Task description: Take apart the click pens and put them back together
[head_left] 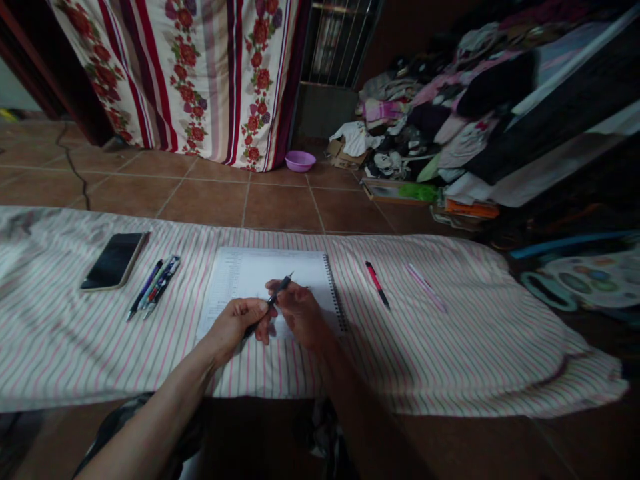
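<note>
Both hands meet over a spiral notebook [260,273] that lies open on a striped cloth [450,333]. My left hand [239,321] is closed around the lower end of a dark pen [273,300]. My right hand [299,311] pinches the same pen near its middle. The pen's tip points up and to the right, above the white page. The notebook's spiral edge is on the right side.
A phone [114,260] and several pens [154,287] lie left of the notebook. A red pen [377,284] and a pink pen [425,287] lie to its right. Beyond the cloth are tile floor, a purple bowl [300,161], a floral curtain [210,73] and piled clothes [440,113].
</note>
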Available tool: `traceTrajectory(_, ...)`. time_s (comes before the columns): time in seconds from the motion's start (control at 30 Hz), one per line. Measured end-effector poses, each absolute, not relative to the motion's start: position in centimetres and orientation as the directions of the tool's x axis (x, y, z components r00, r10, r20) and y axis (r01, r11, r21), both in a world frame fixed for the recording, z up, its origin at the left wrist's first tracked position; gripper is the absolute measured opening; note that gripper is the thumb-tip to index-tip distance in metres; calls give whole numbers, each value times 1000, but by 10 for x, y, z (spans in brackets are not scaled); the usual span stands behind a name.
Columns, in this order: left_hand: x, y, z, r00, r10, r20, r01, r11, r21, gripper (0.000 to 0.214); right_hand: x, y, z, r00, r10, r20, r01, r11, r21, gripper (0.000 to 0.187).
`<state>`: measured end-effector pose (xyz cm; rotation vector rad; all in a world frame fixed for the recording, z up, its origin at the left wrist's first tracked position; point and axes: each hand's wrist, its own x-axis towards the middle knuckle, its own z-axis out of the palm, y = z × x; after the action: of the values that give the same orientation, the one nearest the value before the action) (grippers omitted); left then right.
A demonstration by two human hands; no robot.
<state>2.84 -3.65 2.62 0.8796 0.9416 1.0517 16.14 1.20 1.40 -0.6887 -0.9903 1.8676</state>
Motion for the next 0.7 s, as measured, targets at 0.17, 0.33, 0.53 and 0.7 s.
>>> traceTrajectory(0.17,28,-37,28,210,945,-252,-342,312,886,32,167,12,22,-447,890,-93,-391,-288,-874,30)
traceTrajectory(0.33,28,-37,31,197,957,-213,-296,265,918,35,165,15,13,-388,921,-39,-368,-194,-909,21)
traceTrajectory(0.53,28,-37,31,202,961,-190,-267,241,933,39,162,15,7,-376,926,-27,-366,-175,-914,22)
traceTrajectory(0.7,28,-37,30,216,949,-228,-333,291,897,32,163,11,18,-435,899,-59,-415,-258,-872,30)
